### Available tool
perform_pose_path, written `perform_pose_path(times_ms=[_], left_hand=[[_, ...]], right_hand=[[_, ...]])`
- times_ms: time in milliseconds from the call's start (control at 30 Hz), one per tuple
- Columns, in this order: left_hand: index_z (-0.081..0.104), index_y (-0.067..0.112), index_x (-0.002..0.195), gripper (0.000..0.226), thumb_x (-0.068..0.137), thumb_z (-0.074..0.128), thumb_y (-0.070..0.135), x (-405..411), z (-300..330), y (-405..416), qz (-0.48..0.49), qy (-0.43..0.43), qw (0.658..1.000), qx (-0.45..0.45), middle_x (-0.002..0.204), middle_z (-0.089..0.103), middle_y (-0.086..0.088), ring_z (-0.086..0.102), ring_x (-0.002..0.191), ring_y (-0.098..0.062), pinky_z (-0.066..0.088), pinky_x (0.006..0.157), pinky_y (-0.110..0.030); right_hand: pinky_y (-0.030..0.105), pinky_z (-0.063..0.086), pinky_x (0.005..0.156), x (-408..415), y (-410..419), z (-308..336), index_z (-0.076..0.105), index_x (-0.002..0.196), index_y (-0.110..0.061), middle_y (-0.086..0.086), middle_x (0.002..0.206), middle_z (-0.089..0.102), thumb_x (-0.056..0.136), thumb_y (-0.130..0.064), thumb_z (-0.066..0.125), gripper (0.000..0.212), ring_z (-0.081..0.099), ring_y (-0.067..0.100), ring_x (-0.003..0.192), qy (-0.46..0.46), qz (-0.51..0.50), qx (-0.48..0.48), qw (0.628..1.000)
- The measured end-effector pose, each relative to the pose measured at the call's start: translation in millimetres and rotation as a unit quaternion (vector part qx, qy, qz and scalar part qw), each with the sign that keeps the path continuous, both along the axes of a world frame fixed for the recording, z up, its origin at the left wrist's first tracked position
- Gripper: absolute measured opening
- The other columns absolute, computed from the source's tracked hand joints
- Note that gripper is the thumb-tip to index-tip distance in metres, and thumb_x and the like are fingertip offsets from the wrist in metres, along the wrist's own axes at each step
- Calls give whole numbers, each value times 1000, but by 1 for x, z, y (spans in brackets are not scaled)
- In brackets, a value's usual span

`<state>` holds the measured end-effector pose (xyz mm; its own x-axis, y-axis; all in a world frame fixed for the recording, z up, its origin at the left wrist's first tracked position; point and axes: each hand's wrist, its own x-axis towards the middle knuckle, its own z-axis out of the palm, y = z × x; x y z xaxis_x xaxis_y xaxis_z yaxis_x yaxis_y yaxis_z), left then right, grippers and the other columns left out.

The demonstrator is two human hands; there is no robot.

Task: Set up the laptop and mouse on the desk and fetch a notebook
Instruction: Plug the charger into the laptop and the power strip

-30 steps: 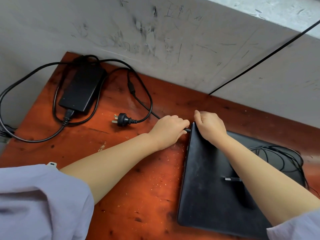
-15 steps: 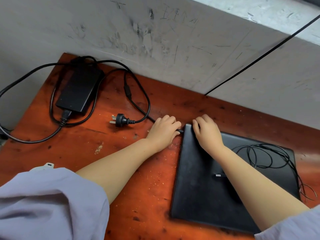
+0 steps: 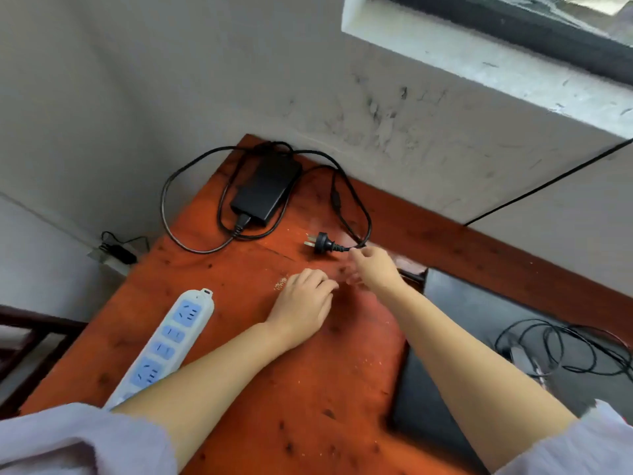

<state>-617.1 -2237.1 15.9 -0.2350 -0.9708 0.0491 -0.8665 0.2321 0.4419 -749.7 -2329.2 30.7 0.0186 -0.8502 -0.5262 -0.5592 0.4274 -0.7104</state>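
The closed black laptop [image 3: 479, 320] lies on the red wooden desk [image 3: 260, 337] at the right. A coiled black cable [image 3: 565, 347] sits on its lid, partly hidden by my right forearm. The black power adapter [image 3: 267, 186] rests at the desk's far corner, and its cord loops round to a loose three-pin plug [image 3: 320, 242]. My right hand [image 3: 373, 269] stretches out to the cord just behind the plug, fingers apart and blurred by motion. My left hand [image 3: 305, 303] lies palm down on the desk in front of the plug, holding nothing. No notebook is in view.
A white power strip [image 3: 164, 341] with blue sockets lies near the desk's left edge. A scuffed grey wall runs along the far side, with a window sill [image 3: 479, 63] above. Left of the desk, a small black device [image 3: 118, 252] sits on a low ledge.
Both hands have left the laptop's corner. My right hand has moved left to the plug's cord and my left hand has dropped back onto the desk. The view has swung left, showing the power strip.
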Motion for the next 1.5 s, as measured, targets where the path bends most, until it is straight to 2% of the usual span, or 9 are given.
perform_pose_path(times_ms=[67, 133, 300, 433, 533, 633, 767, 967, 1500], left_hand=[[68, 14, 101, 20, 83, 58, 14, 27, 2, 16, 37, -8, 999, -22, 95, 66, -3, 61, 89, -25, 49, 78, -37], [68, 14, 100, 20, 80, 61, 13, 51, 1, 29, 73, -28, 996, -38, 92, 66, -4, 63, 85, -26, 50, 77, -38], [69, 13, 102, 30, 72, 73, 14, 108, -13, 70, 214, -104, 971, -30, 102, 66, -9, 63, 96, -30, 50, 85, -46], [61, 12, 121, 51, 72, 72, 16, 129, -25, 98, 229, -146, 962, -10, 126, 59, -15, 57, 116, -32, 51, 91, -47], [48, 5, 133, 65, 75, 72, 20, 131, -26, 103, 274, -134, 952, 22, 134, 55, -13, 54, 122, -27, 52, 90, -39], [46, 1, 134, 71, 76, 72, 31, 133, -26, 109, 318, -128, 939, 32, 125, 60, -12, 60, 114, -26, 52, 87, -36], [51, 4, 129, 69, 76, 68, 44, 136, -28, 123, 352, -138, 925, 31, 107, 65, -9, 62, 98, -27, 50, 78, -38], [52, 12, 118, 56, 79, 61, 51, 137, -34, 125, 384, -87, 918, 40, 109, 60, -5, 55, 102, -26, 43, 83, -38], [49, 11, 121, 57, 81, 57, 50, 142, -34, 123, 373, -74, 925, 21, 113, 57, -6, 51, 106, -25, 41, 88, -37]], right_hand=[[17, 41, 36, 25, 5, -14, 53, 101, -9, 5, 65, 56, 93, -35, 46, 28, 56, 9, 38, -148, -127, 117, 974], [14, 40, 34, 41, 3, -23, 51, 87, -11, 5, 67, 55, 92, -35, 49, 24, 54, 7, 33, -228, -229, 146, 935], [10, 34, 30, 59, -5, -31, 53, 79, -13, 2, 66, 52, 90, -27, 56, 17, 47, 4, 25, -286, -335, 121, 889], [10, 32, 28, 73, 3, -26, 47, 76, -9, 5, 68, 49, 96, -24, 46, 24, 45, 4, 25, -338, -338, 99, 873], [12, 36, 32, 88, 22, -19, 50, 80, -11, 3, 59, 53, 96, -25, 46, 22, 50, 3, 33, -360, -271, 95, 887], [16, 41, 38, 104, 45, -10, 57, 89, -15, -2, 54, 57, 96, -26, 44, 19, 54, 5, 43, -363, -115, 102, 919], [21, 45, 44, 128, 67, 5, 62, 89, -22, 5, 65, 60, 96, -20, 43, 21, 58, 12, 51, -236, 151, 6, 960], [18, 47, 47, 160, 72, 16, 57, 84, -31, -2, 62, 61, 93, -15, 43, 24, 58, 10, 50, -75, 417, -103, 900], [13, 44, 51, 183, 74, 23, 58, 89, -24, -5, 64, 61, 93, -21, 44, 15, 54, 2, 49, 19, 481, -175, 859]])
